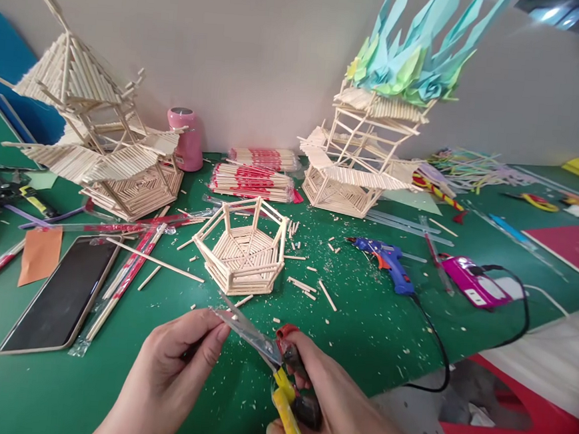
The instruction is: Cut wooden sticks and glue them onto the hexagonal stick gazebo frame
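Note:
My right hand [339,388] grips a pair of scissors [252,338] with yellow, black and red handles. Their blades are parted and point to the left. Close to the blade tips, the thumb and fingers of my left hand [172,361] are pinched together. A small pale bit shows by the blades there, but what the fingers hold is mostly hidden. Just beyond both hands stands a small hexagonal frame of wooden sticks [251,284], with a floor of sticks and a raised railing. Cut stick pieces [303,286] and shavings lie around it.
Two stick pavilions stand behind, one with a pointed roof [68,69], one topped with blue-green paper [412,63]. Bundled sticks [252,182] and a pink bottle [191,146] sit by the wall. A phone [60,292] lies left; a blue glue gun [386,261] with a cable lies right.

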